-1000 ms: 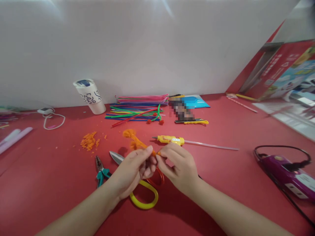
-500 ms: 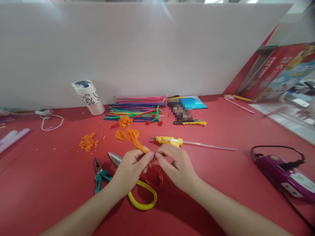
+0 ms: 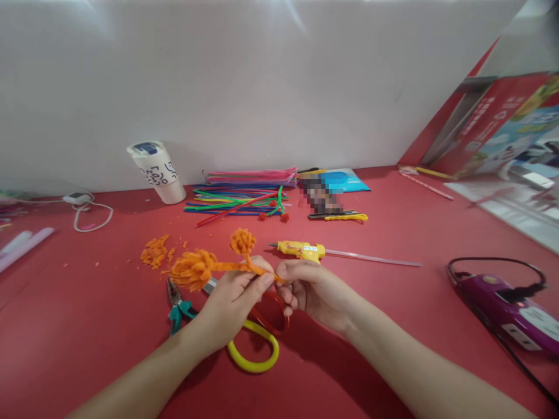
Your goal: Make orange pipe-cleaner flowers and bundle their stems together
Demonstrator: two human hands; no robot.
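Observation:
An orange pipe-cleaner flower (image 3: pixel 194 270) with fluffy heads on a branching stem is held above the table, its larger head pointing left. My left hand (image 3: pixel 233 299) is closed around the stem, thumb on top. At the stem's right end, my right hand (image 3: pixel 312 294) pinches the tip between thumb and forefinger, its other fingers curled below. Underneath my hands lie scissors (image 3: pixel 254 365) with one yellow and one red handle loop, partly covered by my left hand. Teal-handled pliers (image 3: pixel 176 308) rest left of them, partly behind my left forearm.
Orange fluff scraps (image 3: pixel 154 252) lie at left. A yellow glue gun (image 3: pixel 301 249) with a long glue stick is beyond my right hand. Farther back are pipe cleaners (image 3: pixel 251 176), a white tumbler (image 3: pixel 158 174) and a yellow cutter (image 3: pixel 347 216). A purple power strip (image 3: pixel 502 308) sits at right.
The orange flower has swung down and left, from standing upright to nearly lying sideways. My right hand has turned, with its lower fingers now showing below the stem.

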